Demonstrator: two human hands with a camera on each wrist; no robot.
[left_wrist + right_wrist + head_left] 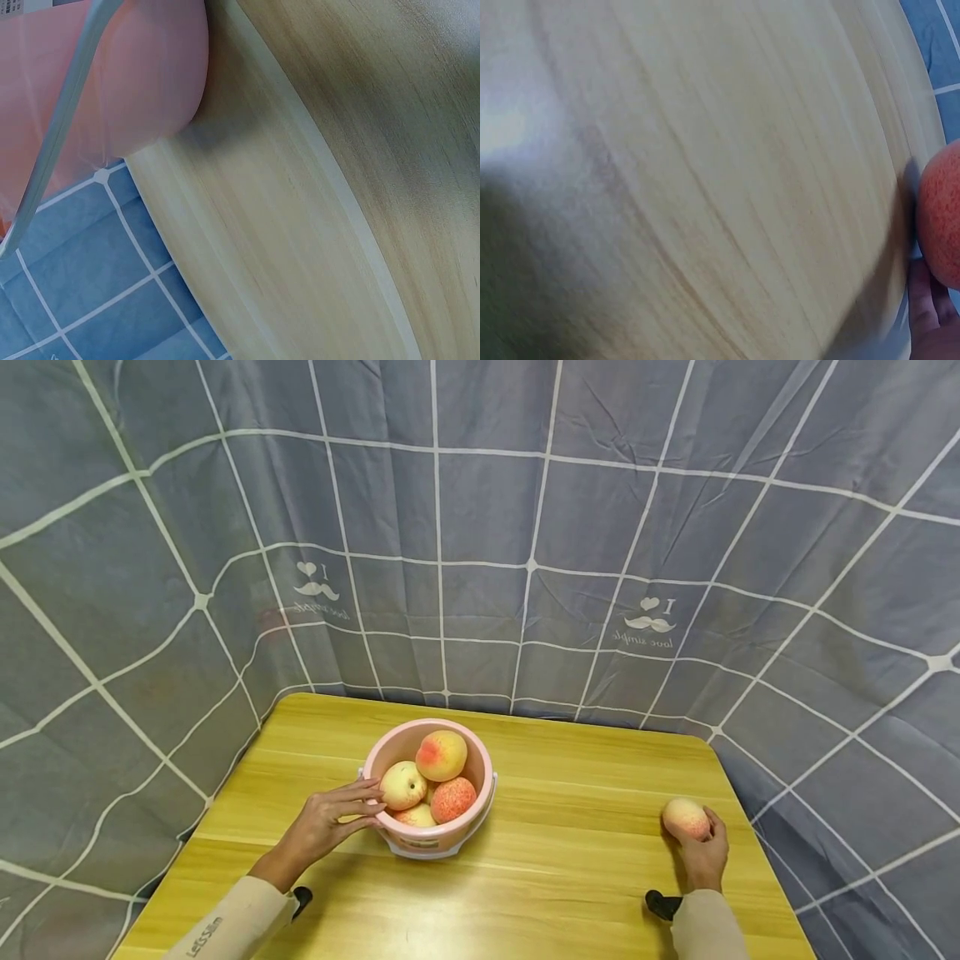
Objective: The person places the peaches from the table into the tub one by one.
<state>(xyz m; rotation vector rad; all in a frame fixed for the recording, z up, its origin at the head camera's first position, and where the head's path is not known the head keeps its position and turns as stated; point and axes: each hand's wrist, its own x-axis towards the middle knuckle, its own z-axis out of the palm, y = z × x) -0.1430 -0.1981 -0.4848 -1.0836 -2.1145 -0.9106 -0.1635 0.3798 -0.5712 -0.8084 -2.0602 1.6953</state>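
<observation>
A pink bucket with a pale handle stands left of the middle of the table, holding several peaches in yellow and red tones. My left hand is at its left side, fingers extended with their tips at the rim. The left wrist view shows the bucket wall and handle, but not the hand. Far to the right, my right hand grips a single peach, cream on top and reddish below. In the right wrist view, fingers show beside that peach at the frame edge.
The wooden table runs between the two hands, its right edge near the right hand. A grey curtain with white grid lines hangs behind the table and along both sides. Dark wrist mounts stick out beside the cuffs.
</observation>
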